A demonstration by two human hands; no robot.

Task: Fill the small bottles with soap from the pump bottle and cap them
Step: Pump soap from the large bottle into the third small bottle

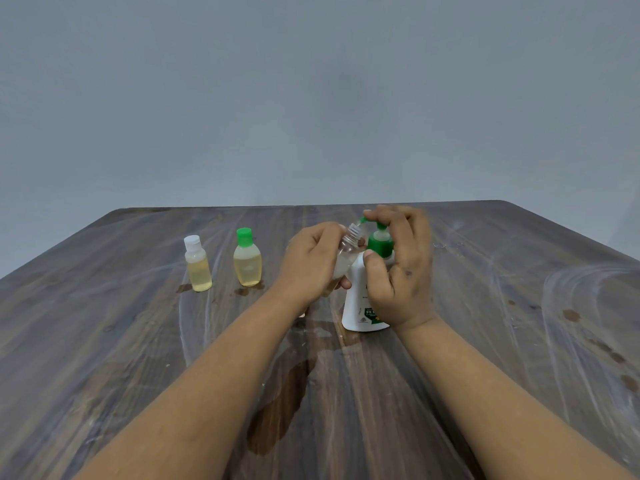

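A white pump bottle (356, 306) with a green pump head (379, 245) stands on the wooden table (138, 341). My right hand (401, 265) lies over the pump head, fingers on top and thumb against the bottle's neck. My left hand (311, 261) grips a small clear uncapped bottle (348, 252), tilted with its threaded mouth right at the green spout. To the left stand two capped small bottles of yellowish liquid: one with a white cap (197, 265), one with a green cap (247, 259).
Wet patches and smears mark the table, with a dark puddle (280, 403) between my forearms and small stains at the right. A plain grey wall rises behind the far table edge.
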